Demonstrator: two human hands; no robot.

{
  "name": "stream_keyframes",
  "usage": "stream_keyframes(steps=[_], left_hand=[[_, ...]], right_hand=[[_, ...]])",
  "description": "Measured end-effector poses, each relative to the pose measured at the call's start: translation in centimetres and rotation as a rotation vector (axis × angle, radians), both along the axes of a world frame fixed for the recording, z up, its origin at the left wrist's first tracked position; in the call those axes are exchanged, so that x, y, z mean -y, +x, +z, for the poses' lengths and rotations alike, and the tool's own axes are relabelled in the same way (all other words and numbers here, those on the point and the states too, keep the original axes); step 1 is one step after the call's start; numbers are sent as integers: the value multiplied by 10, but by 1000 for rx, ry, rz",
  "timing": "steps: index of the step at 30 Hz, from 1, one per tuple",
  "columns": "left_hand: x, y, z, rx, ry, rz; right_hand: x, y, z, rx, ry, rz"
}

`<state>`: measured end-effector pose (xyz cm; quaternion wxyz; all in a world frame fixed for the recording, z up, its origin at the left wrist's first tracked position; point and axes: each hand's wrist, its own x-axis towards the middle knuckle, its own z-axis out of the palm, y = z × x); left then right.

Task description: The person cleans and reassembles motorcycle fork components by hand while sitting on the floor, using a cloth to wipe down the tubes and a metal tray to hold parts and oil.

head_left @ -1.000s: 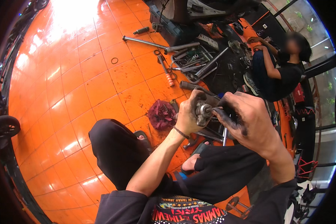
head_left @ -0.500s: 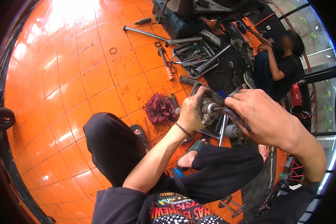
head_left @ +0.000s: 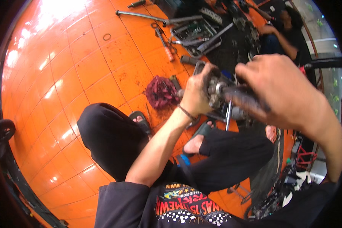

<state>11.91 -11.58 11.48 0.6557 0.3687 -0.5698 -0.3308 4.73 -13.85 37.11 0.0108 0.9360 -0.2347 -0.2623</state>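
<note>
In front of me, my left hand (head_left: 195, 91) is wrapped round a greasy grey metal mechanical part (head_left: 216, 91) with a round shiny end facing right. Close to that end is my right hand (head_left: 285, 95), its fingers curled and its blackened thumb side smeared by motion. Whatever the right hand grips is hidden and blurred. A dark red, grease-stained rag (head_left: 159, 93) lies on the floor left of my left hand. Below the part, a slim bright metal rod (head_left: 229, 114) slants downward.
Beyond my hands, a metal tray (head_left: 174, 40) holds several tools. Near it lie an orange-handled tool (head_left: 168, 52) and a long metal bar (head_left: 140, 16). A thin ring (head_left: 107, 37) rests on the orange tiles. Another person (head_left: 277, 40) sits at the far right.
My right hand has lifted and swung outward, blurring, and the thin shaft seen between it and the part no longer shows clearly. My left hand keeps its grip; the whole view has shifted slightly.
</note>
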Motion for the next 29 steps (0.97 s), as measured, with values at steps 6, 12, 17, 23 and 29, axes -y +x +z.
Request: stream_keyframes(steps=[6, 12, 17, 23, 29], left_hand=[[2, -22, -5, -121, -60, 5], [-4, 8, -9, -10, -58, 86], [0, -19, 4, -15, -63, 1], [-10, 5, -5, 69, 48, 150], [0, -15, -6, 66, 57, 133]], right_hand=[[-20, -16, -11, 277, -196, -193], [17, -77, -104, 472, -458, -440], [-109, -89, -364, 214, 581, -1129], [-220, 2, -517, 269, 405, -946], [-200, -33, -511, 231, 394, -839]])
